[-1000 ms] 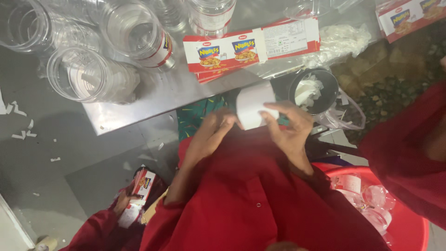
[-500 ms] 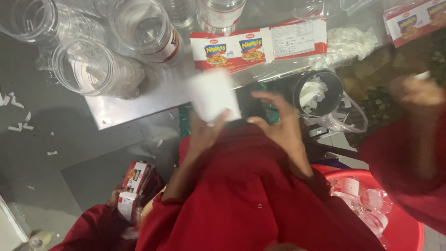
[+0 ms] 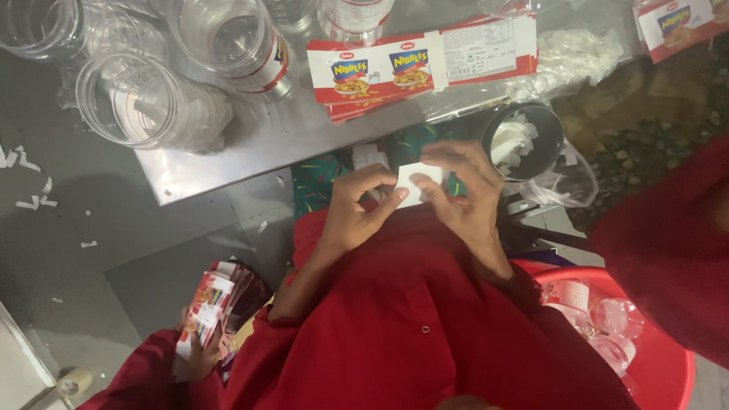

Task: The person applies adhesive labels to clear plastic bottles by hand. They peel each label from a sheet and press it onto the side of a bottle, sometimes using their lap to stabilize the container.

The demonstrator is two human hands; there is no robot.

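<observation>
Both hands pinch a small white paper piece (image 3: 414, 181) over the lap, just short of the steel table's (image 3: 250, 144) near edge: left hand (image 3: 357, 209) and right hand (image 3: 463, 190) have fingertips closed on its sides. Its face is plain; fingers hide its edges. Beyond lie red printed labels (image 3: 421, 64).

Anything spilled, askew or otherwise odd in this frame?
Yes: white paper scraps lie scattered on the grey floor at left, and clear plastic jars lie tipped on their sides on the metal table.
</observation>
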